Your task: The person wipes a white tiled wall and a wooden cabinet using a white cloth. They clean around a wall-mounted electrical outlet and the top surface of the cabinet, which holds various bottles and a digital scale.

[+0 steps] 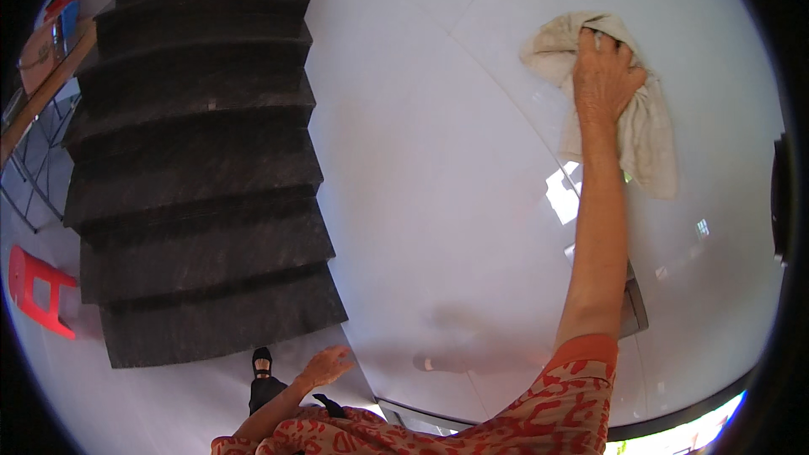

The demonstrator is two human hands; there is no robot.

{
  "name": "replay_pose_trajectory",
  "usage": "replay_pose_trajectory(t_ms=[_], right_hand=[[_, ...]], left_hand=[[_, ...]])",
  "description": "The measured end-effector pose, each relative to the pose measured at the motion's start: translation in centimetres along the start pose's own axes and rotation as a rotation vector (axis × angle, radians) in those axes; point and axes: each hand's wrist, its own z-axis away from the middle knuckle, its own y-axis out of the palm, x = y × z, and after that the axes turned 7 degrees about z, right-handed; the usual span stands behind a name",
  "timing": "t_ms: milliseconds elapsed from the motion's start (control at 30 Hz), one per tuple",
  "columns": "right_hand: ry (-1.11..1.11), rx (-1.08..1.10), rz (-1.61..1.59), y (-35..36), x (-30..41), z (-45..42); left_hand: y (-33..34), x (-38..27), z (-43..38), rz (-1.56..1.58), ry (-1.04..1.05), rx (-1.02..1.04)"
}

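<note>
Stretched up and out, my right hand (603, 79) presses a beige cloth (651, 139) against a glossy white tiled wall (430, 158). The cloth is bunched under the fingers, and its loose part hangs down beside the wrist. A dark patch shows between the fingertips and the cloth; I cannot tell what it is. Low down by my waist, my left hand (325, 366) holds nothing, its fingers loosely bent near the wall's lower edge. One foot in a black sandal (261, 360) stands on the floor just before the staircase (208, 234).
Dark steps climb away along the wall's left side. On the left floor stands a red plastic stool (41, 291), beyond it a wooden-edged table (50, 85) with thin metal legs. A dark object (780, 202) is at the far right. A bright opening (682, 430) shows at lower right.
</note>
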Motion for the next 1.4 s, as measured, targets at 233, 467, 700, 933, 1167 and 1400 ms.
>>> replay_pose_trajectory(t_ms=[233,467,700,933,1167,1400], right_hand=[[-0.193,0.22,-0.198,0.7,12.3,2.4],[-0.359,0.385,-0.553,-2.6,19.7,7.9],[-0.625,0.508,-0.677,-4.3,24.1,16.7],[-0.805,0.561,-0.673,-6.2,23.3,22.7],[-0.462,0.599,-0.416,-5.8,15.7,4.1],[-0.117,0.255,0.038,1.7,10.6,-5.2]], left_hand=[[-4.8,0.2,-3.5,0.013,-0.113,0.084],[-8.0,1.2,-3.2,0.014,-0.168,0.088],[-9.0,4.0,-2.6,0.0,-0.133,0.055],[-10.6,2.9,-3.6,-0.032,-0.055,0.041],[-13.8,1.8,-4.0,-0.032,0.05,0.007],[-15.3,-0.5,-4.5,0.02,-0.067,-0.013]])
